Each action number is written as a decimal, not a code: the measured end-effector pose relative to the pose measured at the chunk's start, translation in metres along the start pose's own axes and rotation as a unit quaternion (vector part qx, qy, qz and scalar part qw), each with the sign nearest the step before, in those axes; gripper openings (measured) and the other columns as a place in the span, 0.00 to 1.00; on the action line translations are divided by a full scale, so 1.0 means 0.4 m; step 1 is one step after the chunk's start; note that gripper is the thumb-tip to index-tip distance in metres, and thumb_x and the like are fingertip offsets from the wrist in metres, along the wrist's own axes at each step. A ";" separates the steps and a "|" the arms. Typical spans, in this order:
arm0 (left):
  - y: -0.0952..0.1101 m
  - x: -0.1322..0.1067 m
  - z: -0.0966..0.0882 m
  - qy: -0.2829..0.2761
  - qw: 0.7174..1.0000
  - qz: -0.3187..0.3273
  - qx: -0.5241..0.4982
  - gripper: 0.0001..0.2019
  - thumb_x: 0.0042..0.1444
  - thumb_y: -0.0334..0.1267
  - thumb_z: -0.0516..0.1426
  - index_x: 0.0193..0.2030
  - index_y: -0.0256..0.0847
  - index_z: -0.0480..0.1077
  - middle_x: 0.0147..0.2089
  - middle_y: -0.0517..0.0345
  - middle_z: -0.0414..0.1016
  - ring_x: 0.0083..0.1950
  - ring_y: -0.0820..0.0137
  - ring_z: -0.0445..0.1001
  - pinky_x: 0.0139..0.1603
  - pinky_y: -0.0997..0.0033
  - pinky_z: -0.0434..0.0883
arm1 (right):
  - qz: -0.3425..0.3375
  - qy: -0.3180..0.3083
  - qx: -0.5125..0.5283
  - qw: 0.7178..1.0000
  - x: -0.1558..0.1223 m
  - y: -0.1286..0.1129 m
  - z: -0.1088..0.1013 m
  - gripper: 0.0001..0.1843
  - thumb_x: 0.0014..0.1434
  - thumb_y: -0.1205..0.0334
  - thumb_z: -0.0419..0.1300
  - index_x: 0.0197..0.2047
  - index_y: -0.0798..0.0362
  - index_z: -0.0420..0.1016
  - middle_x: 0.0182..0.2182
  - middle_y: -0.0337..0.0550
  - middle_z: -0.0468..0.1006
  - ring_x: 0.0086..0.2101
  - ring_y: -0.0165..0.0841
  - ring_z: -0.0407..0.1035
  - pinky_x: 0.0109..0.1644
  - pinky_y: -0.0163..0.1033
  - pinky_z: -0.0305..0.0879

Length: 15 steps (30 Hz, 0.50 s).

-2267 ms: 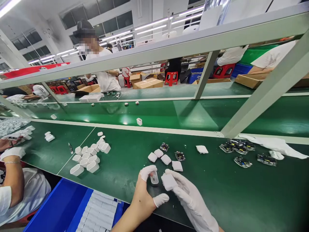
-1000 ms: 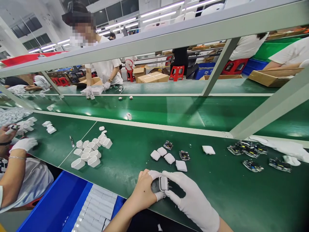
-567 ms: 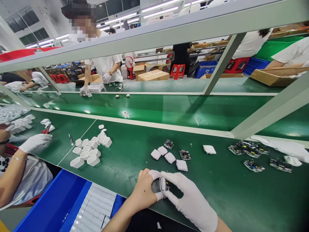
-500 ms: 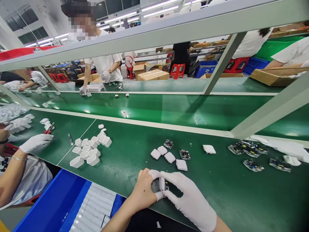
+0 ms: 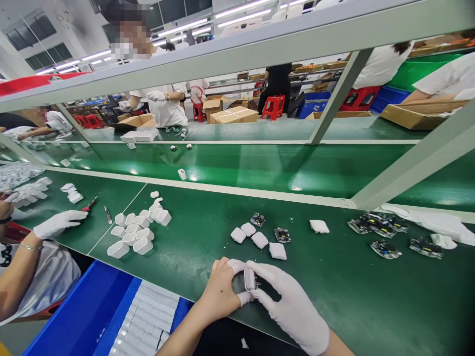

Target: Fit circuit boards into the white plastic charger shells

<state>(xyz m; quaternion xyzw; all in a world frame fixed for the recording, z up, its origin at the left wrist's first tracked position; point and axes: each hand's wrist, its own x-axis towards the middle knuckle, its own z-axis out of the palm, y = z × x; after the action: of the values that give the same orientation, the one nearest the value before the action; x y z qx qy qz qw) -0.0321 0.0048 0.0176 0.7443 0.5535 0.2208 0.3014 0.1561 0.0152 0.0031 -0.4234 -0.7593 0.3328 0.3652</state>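
I pinch the white case (image 5: 250,280) in both my left hand (image 5: 220,292) and my right hand (image 5: 297,301), fingers at its far end and thumbs at its near end, over the green table (image 5: 200,212) and to the right of the blue bin (image 5: 79,311). The case's long side runs near to far from me, and its little metal bits (image 5: 259,284) poke out to the right, away from the bin. Just past the bin sit white cups (image 5: 129,238), and well to its right lie white lids (image 5: 259,241) beside two boards (image 5: 283,235).
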 end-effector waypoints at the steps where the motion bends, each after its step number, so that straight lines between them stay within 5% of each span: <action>1: 0.002 0.000 -0.002 -0.002 1.000 -0.003 0.000 0.19 0.49 0.36 0.62 0.50 0.49 0.71 0.49 0.59 0.76 0.47 0.61 0.67 0.48 0.60 0.62 | 0.002 0.017 0.006 1.000 0.004 -0.007 -0.013 0.21 0.61 0.61 0.59 0.58 0.46 0.71 0.51 0.43 0.75 0.49 0.40 0.71 0.55 0.45 0.69; 5: 0.006 0.000 -0.004 -0.007 1.000 -0.009 -0.004 0.19 0.47 0.35 0.64 0.48 0.49 0.71 0.47 0.60 0.76 0.47 0.61 0.67 0.49 0.60 0.62 | -0.032 0.059 0.001 0.998 0.015 -0.031 -0.048 0.21 0.61 0.61 0.60 0.58 0.44 0.69 0.50 0.41 0.75 0.49 0.38 0.71 0.55 0.42 0.68; 15: -0.003 0.000 0.000 -0.007 1.000 -0.007 -0.001 0.19 0.48 0.36 0.63 0.48 0.49 0.71 0.48 0.59 0.76 0.46 0.61 0.67 0.48 0.60 0.62 | -0.043 -0.013 -0.035 0.998 -0.006 -0.003 0.004 0.23 0.60 0.66 0.58 0.58 0.44 0.69 0.48 0.43 0.76 0.47 0.40 0.71 0.53 0.46 0.70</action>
<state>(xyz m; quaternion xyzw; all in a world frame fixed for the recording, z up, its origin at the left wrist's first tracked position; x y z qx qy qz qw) -0.0326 0.0051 0.0168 0.7414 0.5568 0.2142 0.3073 0.1552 0.0121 0.0026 -0.3988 -0.7928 0.2955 0.3538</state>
